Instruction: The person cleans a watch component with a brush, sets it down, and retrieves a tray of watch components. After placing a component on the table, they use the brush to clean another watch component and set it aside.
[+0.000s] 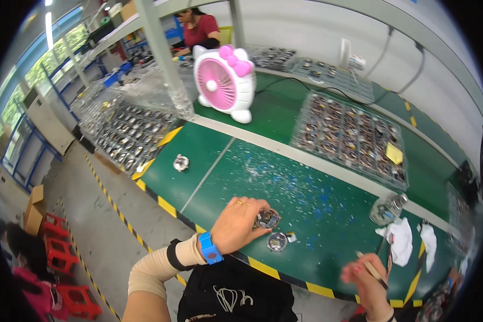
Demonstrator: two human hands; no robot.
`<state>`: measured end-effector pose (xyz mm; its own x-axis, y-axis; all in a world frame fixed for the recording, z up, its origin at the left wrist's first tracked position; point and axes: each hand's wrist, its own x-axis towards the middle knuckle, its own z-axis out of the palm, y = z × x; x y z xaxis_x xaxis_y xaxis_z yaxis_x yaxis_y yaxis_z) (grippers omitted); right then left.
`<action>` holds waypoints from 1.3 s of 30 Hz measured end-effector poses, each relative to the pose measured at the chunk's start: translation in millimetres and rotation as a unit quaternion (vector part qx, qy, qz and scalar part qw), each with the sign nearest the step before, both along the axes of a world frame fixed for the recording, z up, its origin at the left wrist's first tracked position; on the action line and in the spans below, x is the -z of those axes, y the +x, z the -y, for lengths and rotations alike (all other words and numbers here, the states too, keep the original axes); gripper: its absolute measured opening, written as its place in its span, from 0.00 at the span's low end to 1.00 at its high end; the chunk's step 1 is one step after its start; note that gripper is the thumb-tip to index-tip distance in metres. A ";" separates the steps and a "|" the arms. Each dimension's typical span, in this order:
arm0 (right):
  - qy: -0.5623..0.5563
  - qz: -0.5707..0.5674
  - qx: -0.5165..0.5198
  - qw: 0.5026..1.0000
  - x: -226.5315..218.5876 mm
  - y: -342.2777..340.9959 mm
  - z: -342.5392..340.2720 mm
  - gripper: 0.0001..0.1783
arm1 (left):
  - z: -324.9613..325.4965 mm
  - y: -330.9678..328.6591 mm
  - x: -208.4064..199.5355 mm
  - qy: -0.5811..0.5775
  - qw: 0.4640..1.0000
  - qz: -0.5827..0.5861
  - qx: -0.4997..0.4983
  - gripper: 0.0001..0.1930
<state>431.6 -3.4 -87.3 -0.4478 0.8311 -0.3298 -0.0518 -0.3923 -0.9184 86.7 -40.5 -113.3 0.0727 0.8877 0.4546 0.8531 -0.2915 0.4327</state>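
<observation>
Lone metal part (181, 163): silvery, roundish, near the table's left end.
Left hand (239, 228): thumb and fingers clamped on a round component (267, 219), brown-rimmed, near the front edge.
Second round part (277, 242): shiny disc, just beside the held one.
Right hand (367, 285): fingers closed around a slim, pale tool (374, 272).
Bottle (386, 211): clear, rounded.
White sheet (400, 241): crumpled.
Striped edge (265, 269): yellow-and-black band, curving along the table's front.
Open room: smooth green tabletop (213, 197) between lone part and left hand; scraps (290, 185) litter the middle.

The left grip (235, 225) partly hides a round component (268, 219); blue-white scraps (292, 183) are too small to identify
</observation>
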 end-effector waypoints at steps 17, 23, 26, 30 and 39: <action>0.020 -0.080 0.096 0.992 1.5 -8.2 5.7 0.11 | 5.9 -105.4 25.4 0.099 0.949 -0.048 -0.297 0.29; 0.062 -0.055 0.180 0.980 16.5 44.5 -7.3 0.11 | 20.4 -215.2 87.8 -0.019 0.848 -0.089 -0.522 0.38; 0.051 -0.033 0.196 0.979 -1.6 40.1 3.9 0.07 | 7.9 -217.5 90.3 -0.055 0.855 -0.108 -0.505 0.37; 0.077 0.036 0.195 0.977 -5.1 45.0 12.6 0.01 | 6.9 -215.6 86.2 -0.047 0.875 -0.072 -0.476 0.27; 0.075 0.004 0.200 0.977 -2.8 53.6 17.0 0.03 | 13.9 -191.9 79.6 -0.009 0.944 0.067 -0.324 0.12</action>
<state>485.3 -20.4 -84.4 -0.0754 0.9782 -0.1935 -0.1668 -0.2036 -0.9647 -105.2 -54.4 -192.9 -0.5452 0.7338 0.4052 0.7865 0.2806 0.5501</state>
